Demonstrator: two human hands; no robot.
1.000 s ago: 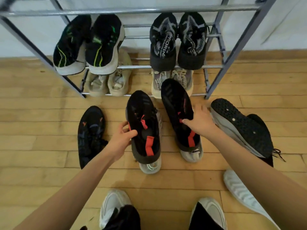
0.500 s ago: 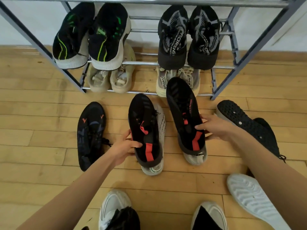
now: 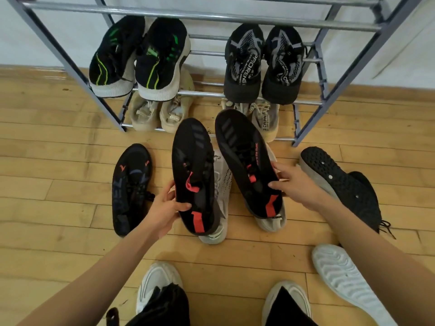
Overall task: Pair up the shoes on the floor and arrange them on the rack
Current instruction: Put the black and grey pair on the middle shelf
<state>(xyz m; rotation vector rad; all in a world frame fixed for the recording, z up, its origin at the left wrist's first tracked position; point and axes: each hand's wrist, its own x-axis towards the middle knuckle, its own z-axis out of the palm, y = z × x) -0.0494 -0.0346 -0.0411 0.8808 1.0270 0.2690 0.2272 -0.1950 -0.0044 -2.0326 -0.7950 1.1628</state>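
Two black shoes with red tabs are raised just off the wooden floor in front of the rack. My left hand [image 3: 164,208] grips the left black-and-red shoe [image 3: 195,165] at its heel side. My right hand [image 3: 294,182] grips the right black-and-red shoe [image 3: 242,154] at its side. Under them lie two grey-white shoes [image 3: 221,191], partly hidden. The metal rack [image 3: 211,16] holds a black-and-green pair [image 3: 141,60] and a black-grey pair [image 3: 263,64] on its middle shelf, with a beige pair [image 3: 155,114] and another pale pair [image 3: 266,118] below.
On the floor at left lies a single dark shoe [image 3: 130,184] with orange marks. At right a black shoe [image 3: 339,180] lies sole up, and a white sole [image 3: 346,278] shows lower right. My own white shoes [image 3: 160,281] stand at the bottom.
Both hands have closed on the black-and-red shoes and lifted them up off the grey-white shoes, toward the rack. The view has tilted slightly.
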